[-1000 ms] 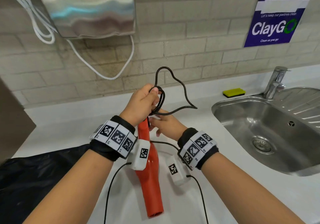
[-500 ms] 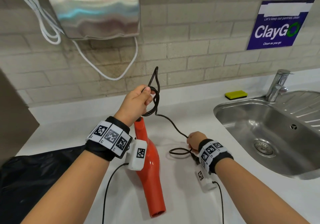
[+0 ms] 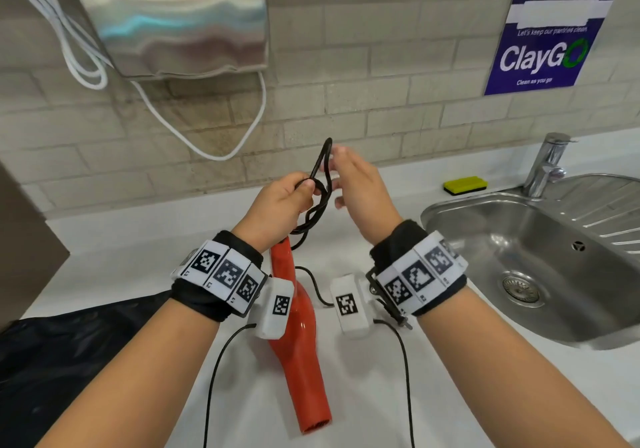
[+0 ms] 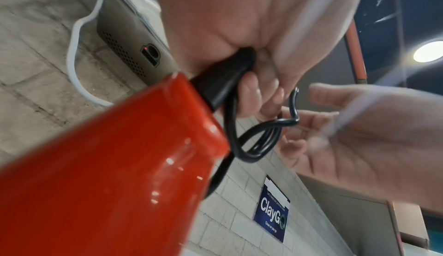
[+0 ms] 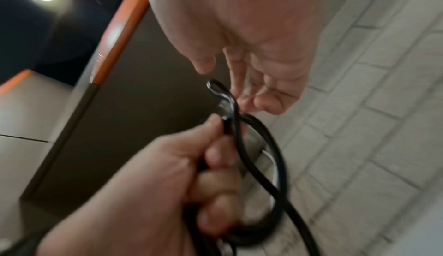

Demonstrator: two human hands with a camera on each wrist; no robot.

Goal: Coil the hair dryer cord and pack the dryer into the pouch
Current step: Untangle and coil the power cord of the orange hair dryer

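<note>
The red hair dryer hangs nozzle-down over the white counter, its handle end held up in my left hand. That hand also grips several loops of the black cord, which stick up above the fist. In the left wrist view the dryer fills the lower left and the cord loops under my curled fingers. My right hand is raised just right of the loops, fingers straight, holding nothing. The right wrist view has its fingertips against the cord. The black pouch lies at the lower left.
A steel sink and tap fill the right side, with a yellow sponge behind. A wall hand dryer with a white cable hangs above. Slack cord trails on the counter. A dark cabinet stands left.
My right hand dropped to the counter for slack cord, then rose back to my left hand, and now stands open beside the loops. My left hand stayed raised.
</note>
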